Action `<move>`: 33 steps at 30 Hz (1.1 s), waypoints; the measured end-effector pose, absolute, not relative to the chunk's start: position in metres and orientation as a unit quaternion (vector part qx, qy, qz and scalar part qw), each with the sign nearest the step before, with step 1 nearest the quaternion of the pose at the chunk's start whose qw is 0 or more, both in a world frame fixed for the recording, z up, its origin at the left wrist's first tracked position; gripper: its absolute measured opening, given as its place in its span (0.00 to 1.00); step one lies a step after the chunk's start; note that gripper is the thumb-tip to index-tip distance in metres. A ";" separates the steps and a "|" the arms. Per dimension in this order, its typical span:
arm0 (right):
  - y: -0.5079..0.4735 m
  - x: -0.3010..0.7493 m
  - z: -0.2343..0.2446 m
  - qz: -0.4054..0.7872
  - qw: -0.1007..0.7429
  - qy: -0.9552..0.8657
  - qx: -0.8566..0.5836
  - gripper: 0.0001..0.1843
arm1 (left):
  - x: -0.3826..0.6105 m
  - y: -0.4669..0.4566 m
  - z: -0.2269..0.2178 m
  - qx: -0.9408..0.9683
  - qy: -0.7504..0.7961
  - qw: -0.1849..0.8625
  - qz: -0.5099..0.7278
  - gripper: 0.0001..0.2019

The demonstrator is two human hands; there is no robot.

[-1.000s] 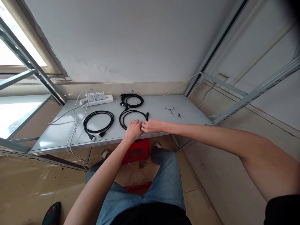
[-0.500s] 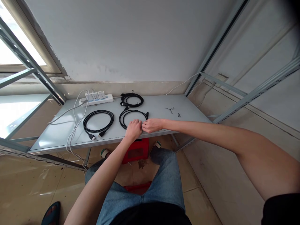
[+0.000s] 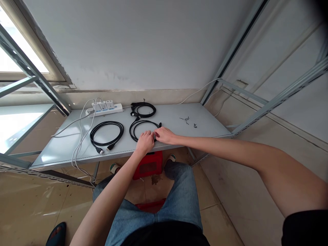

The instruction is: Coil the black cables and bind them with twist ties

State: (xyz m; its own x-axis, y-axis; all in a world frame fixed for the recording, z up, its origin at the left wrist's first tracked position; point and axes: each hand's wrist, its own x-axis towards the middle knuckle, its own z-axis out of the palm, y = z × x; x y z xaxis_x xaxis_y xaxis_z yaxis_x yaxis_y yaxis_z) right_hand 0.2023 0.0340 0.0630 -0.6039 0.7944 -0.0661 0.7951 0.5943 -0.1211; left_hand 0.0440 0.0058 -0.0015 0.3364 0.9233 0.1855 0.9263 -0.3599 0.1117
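Note:
A coiled black cable [image 3: 145, 121] with dark plugs lies at the middle of the grey shelf [image 3: 174, 112]. My left hand [image 3: 145, 141] is closed over its near side, fingers curled round the cable. Just right of it, my right hand [image 3: 164, 135] is pinched at the same stretch of the coil; what sits between its fingertips is hidden. The two hands almost touch. To the left lies another coiled black cable [image 3: 92, 131], both plugs pointing toward me. A third black coil [image 3: 145, 115], with a tie sticking up, lies behind the middle one.
Several loose black ties [image 3: 187, 119] lie on the right part of the shelf. A white power strip [image 3: 107, 110] with adapters stands at the back left, its white cords [image 3: 81, 136] hanging over the front edge. Metal uprights flank both ends. Below is a red stool [image 3: 151, 165].
My right hand has shifted slightly up and turned at the cable, its fingertips now more in view. My left hand stays on the coil. The view has moved a little.

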 end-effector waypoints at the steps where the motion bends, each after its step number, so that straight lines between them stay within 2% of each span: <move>1: 0.034 0.203 0.063 -0.088 -0.018 0.889 0.448 0.07 | 0.044 0.006 -0.001 -0.817 -0.566 0.007 -0.109 0.15; 4: 0.033 0.206 0.059 -0.119 -0.065 0.890 0.435 0.11 | 0.044 0.005 -0.001 -0.819 -0.563 0.009 -0.111 0.17; 10: 0.042 0.216 0.042 -0.133 -0.114 0.906 0.385 0.11 | 0.043 0.005 -0.001 -0.819 -0.563 0.015 -0.109 0.14; 18: 0.049 0.237 0.032 -0.114 -0.118 0.938 0.304 0.12 | 0.044 0.005 0.000 -0.820 -0.562 0.016 -0.104 0.12; 21: 0.048 0.239 0.037 -0.040 -0.088 0.950 0.297 0.12 | 0.044 0.005 0.000 -0.820 -0.563 0.025 -0.105 0.12; 27: 0.045 0.227 0.054 0.147 0.065 0.969 0.185 0.19 | 0.044 0.005 0.000 -0.819 -0.564 0.019 -0.107 0.12; 30: 0.038 0.216 0.059 0.139 0.110 0.957 0.229 0.15 | 0.044 0.005 0.000 -0.819 -0.564 0.012 -0.108 0.12; 33: 0.033 0.204 0.062 0.060 0.108 0.926 0.357 0.10 | 0.044 0.005 0.000 -0.819 -0.564 0.018 -0.106 0.12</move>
State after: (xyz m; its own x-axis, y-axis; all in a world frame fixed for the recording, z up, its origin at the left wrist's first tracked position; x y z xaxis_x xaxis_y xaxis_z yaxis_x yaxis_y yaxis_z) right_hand 0.2044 0.0329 0.0625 -0.7222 0.6736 -0.1570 0.6476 0.7382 0.1886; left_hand 0.0438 0.0054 -0.0003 0.3422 0.9194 0.1939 0.9270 -0.3640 0.0900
